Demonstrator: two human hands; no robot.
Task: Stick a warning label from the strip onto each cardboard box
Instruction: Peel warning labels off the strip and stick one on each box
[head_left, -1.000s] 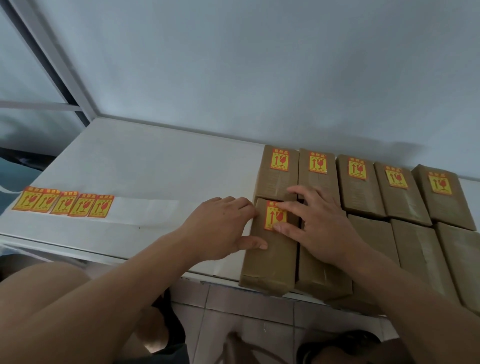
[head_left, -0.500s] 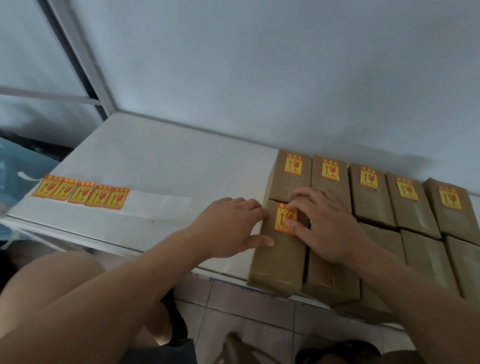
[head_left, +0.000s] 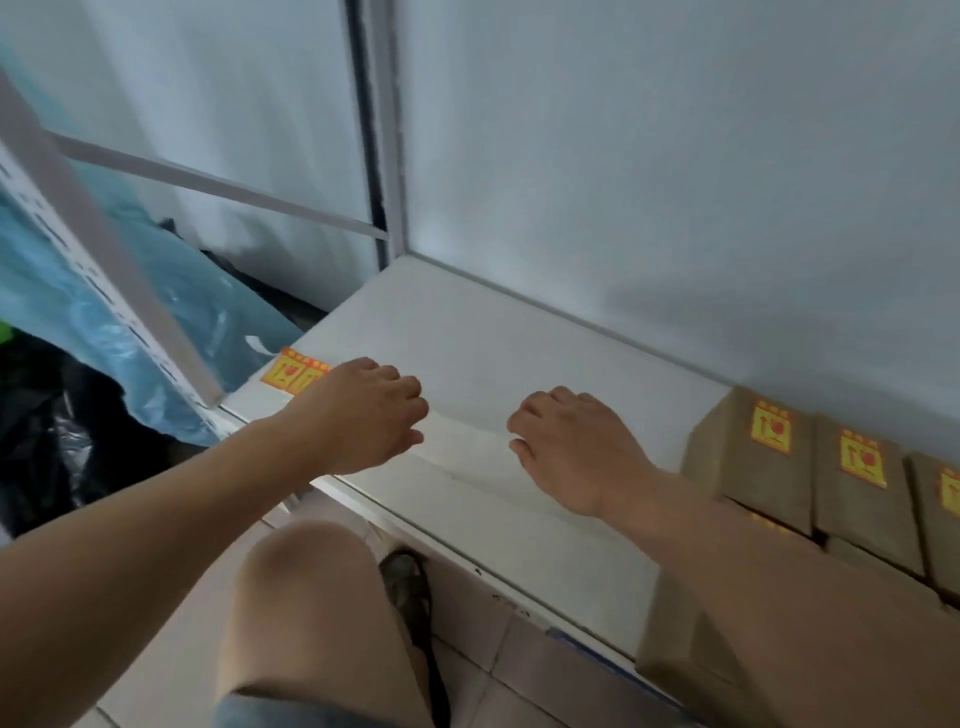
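The label strip (head_left: 294, 375) lies at the left end of the white shelf (head_left: 467, 332); two orange-and-yellow labels show, the rest are hidden under my left hand (head_left: 358, 415). That hand hovers over the strip with fingers curled, and I cannot see whether it holds anything. My right hand (head_left: 576, 449) rests on the bare white backing paper (head_left: 467, 436), fingers bent. Brown cardboard boxes (head_left: 748, 467) stand at the right, the back row bearing warning labels (head_left: 771, 430). My right forearm covers part of the front row.
A grey wall rises behind the shelf. A slotted metal upright (head_left: 104, 249) and blue plastic sheeting (head_left: 78, 312) stand at the left, with black bags below. My knee and a shoe show over the tiled floor under the shelf's front edge.
Both hands left the front-left box and moved left to the strip. My head turned left, so the boxes slid to the right edge of view.
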